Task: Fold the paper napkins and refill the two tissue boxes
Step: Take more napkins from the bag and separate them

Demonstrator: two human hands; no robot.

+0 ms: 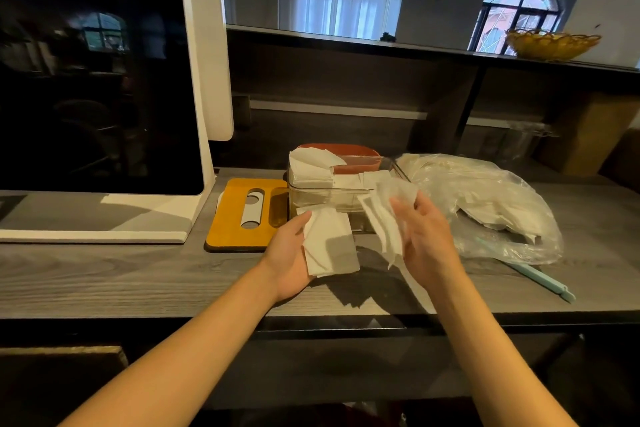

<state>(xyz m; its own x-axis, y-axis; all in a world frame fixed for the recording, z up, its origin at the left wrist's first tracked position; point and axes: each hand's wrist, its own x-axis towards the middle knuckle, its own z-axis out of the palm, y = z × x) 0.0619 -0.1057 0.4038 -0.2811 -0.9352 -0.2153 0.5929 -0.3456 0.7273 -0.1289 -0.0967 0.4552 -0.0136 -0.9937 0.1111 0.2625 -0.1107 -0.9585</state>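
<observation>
Midway, I judge: the clear tissue box [346, 184] near the surface's far edge is part filled; left hand [289, 258] holds folded napkins [329, 243], right hand [424, 236] grips a loose napkin [382, 218]; the orange box [349, 158] behind awaits

Folded white napkins [330, 243] at frame centre, loose napkin [384, 218] beside them, clear tissue box [332, 192] half-filled behind, orange lid [247, 213] flat at its left

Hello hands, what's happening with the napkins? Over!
Left hand holds folded napkins. Right hand grips a loose napkin. Clear tissue box part filled. Nothing in the way.
</observation>
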